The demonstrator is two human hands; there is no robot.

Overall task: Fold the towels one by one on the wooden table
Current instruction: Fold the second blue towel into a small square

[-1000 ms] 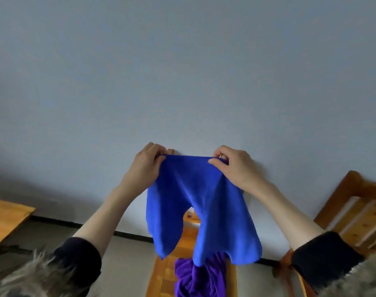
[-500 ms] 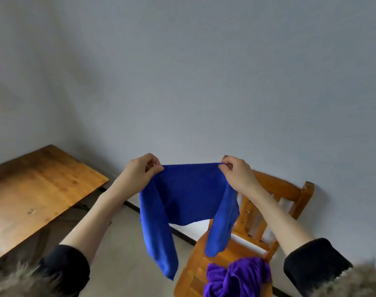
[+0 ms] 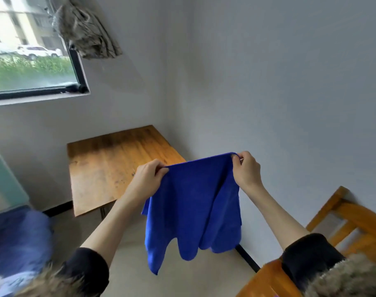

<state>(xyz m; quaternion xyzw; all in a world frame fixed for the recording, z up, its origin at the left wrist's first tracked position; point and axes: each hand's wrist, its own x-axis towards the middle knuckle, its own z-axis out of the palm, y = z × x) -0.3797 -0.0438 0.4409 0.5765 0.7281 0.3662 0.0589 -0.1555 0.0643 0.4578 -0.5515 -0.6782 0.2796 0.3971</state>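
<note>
— What does the head view show?

— A person holds a blue towel (image 3: 193,206) up in mid-air, in a room corner. The left hand (image 3: 147,180) pinches one top corner of the cloth, fingers curled round the hem; the right hand (image 3: 246,171) grips the other top corner, slightly higher. The top edge runs nearly taut between them, and the rest hangs free in soft folds with an uneven lower edge.

— And where is it relative to the desk?

— Off it — the towel touches nothing but the two hands. The wooden desk (image 3: 110,168) stands beyond, pushed into the corner of the white walls, and the left hand overlaps its near right edge in the view. How high the cloth hangs above the floor cannot be told.

— Anything else in view?

— A window (image 3: 30,67) above the desk's far left corner, with a striped cloth (image 3: 86,28) hanging at its upper right. A wooden chair (image 3: 341,228) at the lower right, behind the right forearm. Both sleeves (image 3: 309,256) are black, pushed up to the elbow, with fur trim at the bottom edge. A blurred blue shape (image 3: 17,243) fills the lower left.
</note>
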